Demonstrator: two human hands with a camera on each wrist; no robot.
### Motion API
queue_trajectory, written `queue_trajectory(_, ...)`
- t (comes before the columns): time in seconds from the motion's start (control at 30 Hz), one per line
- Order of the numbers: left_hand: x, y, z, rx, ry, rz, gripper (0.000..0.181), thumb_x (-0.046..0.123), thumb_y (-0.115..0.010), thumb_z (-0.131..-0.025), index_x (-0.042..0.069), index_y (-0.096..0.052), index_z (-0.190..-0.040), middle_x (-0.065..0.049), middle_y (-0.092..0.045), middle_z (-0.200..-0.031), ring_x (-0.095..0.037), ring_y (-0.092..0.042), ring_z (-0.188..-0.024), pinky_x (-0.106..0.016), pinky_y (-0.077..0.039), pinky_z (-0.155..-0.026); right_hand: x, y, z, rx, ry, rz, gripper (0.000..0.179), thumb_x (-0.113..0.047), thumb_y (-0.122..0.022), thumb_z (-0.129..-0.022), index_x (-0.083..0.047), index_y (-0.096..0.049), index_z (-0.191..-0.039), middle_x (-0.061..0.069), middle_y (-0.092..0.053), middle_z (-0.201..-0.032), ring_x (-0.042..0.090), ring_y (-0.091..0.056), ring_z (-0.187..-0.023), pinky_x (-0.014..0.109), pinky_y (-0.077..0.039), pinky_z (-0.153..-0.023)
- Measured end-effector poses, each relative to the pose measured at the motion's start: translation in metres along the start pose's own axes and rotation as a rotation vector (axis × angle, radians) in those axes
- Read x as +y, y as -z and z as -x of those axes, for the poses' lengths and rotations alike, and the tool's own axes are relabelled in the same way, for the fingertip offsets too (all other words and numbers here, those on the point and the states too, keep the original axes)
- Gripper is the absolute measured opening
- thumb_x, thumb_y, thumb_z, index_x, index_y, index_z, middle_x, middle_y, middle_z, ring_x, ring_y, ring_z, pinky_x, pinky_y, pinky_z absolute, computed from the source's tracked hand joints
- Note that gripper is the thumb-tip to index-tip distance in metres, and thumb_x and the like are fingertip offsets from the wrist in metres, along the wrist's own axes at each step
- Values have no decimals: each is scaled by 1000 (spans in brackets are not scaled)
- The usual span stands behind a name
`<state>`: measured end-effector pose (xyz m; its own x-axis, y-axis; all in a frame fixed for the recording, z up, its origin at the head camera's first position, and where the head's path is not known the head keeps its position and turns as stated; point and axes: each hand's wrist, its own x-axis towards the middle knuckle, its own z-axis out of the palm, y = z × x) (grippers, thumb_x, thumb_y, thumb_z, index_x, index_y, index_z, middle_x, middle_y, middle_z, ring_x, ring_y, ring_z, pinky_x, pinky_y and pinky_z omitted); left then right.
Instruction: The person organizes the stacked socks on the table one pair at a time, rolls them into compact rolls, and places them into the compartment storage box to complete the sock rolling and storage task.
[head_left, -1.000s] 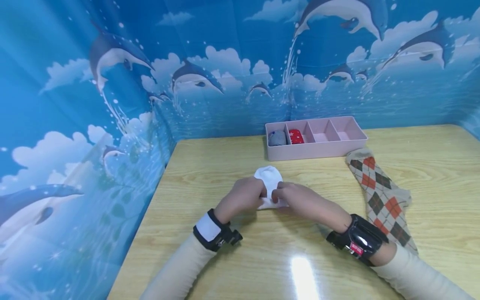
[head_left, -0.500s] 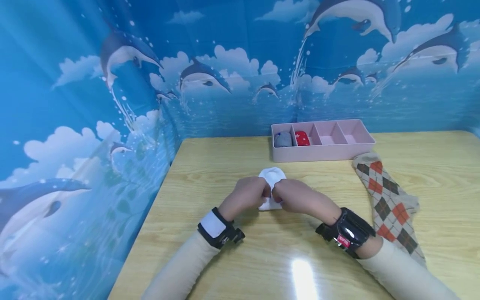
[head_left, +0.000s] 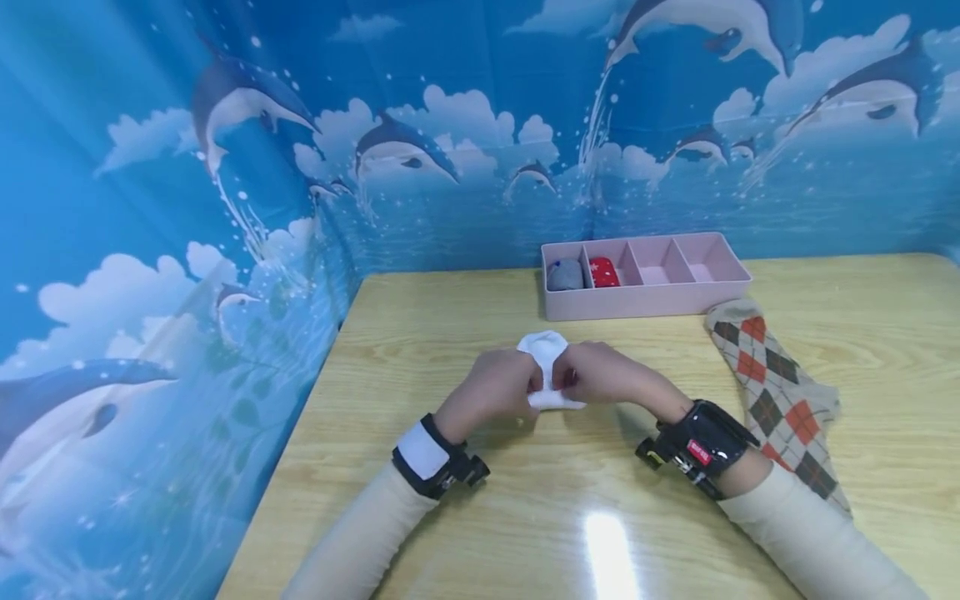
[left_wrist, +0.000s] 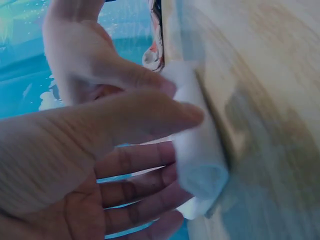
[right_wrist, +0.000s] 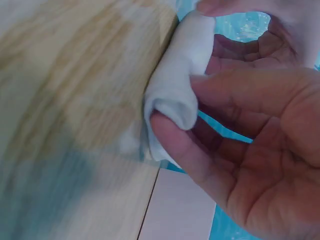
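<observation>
A white sock [head_left: 545, 343] lies on the table, its near end turned into a thick roll [left_wrist: 201, 145]. At the roll's left end, my left hand [head_left: 498, 385] pinches it, thumb on the near side and fingers behind. My right hand [head_left: 606, 372] holds the other end, with the thumb on the roll and the index finger [right_wrist: 175, 142] at its open coil. The far part of the sock lies flat between the hands in the head view. Part of the cloth is hidden by my fingers.
Behind the hands stands a pink divided box [head_left: 645, 302] holding a grey bundle [head_left: 565, 275] and a red patterned bundle [head_left: 603, 272] in its left compartments. An argyle sock [head_left: 776, 400] lies at the right. A dolphin-print curtain [head_left: 450, 208] borders the wooden table [head_left: 420, 317].
The sock's near edge has been rolled up away from me, and a distinct white roll now shows between the hands. My right hand has shifted slightly outward and the fingers are farther apart.
</observation>
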<state>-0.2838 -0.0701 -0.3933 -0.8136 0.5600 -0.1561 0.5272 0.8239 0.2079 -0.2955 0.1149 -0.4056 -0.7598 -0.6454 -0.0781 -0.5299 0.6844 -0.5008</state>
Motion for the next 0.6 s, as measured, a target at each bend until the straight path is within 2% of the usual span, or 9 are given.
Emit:
queue_trajectory(0.07,-1,-2,-1,12,-16,-5,12,18,-85,-76,18,-73,-73,10,-52,-62,-9,-47,-62,-24,-34,-54,1,-2,0,30,-5,10,10,-1,-75,-81,-10,-70,-80,-1,-65,-73,13,-56,-69,27,-45,-64)
queue_trajectory(0.2,-6,-7,-3,8,-10,58,10,15,-80,-81,19,-75,-74,11,-51,-61,-8,-45,-61,-23,-32,-55,-1,-6,1,95,-6,36,15,1,-72,-80,-12,-65,-75,-2,-61,-70,12,-53,-66,26,-42,-62)
queue_trajectory(0.37,-8,-5,-5,-24,7,120,5,17,-76,-88,16,-79,-83,8,-51,-61,-9,-43,-60,-23,-31,-57,-8,-5,2,109,-8,99,16,2,-70,-81,-11,-70,-70,-4,-63,-66,11,-52,-63,26,-44,-60)
queue_trajectory(0.5,-8,-4,-7,-21,42,122,13,20,-77,-89,13,-77,-100,5,-63,-75,-10,-52,-67,-23,-39,-62,-10,-3,4,90,-10,132,11,0,-71,-82,-9,-77,-78,-1,-70,-71,11,-56,-64,27,-48,-62)
queue_trajectory(0.6,-7,-4,-8,-14,61,116,18,22,-77,-89,13,-74,-105,4,-67,-85,-11,-56,-74,-25,-44,-67,-10,-1,7,81,-12,129,5,-5,-74,-85,-6,-79,-85,2,-72,-79,11,-58,-68,28,-50,-64)
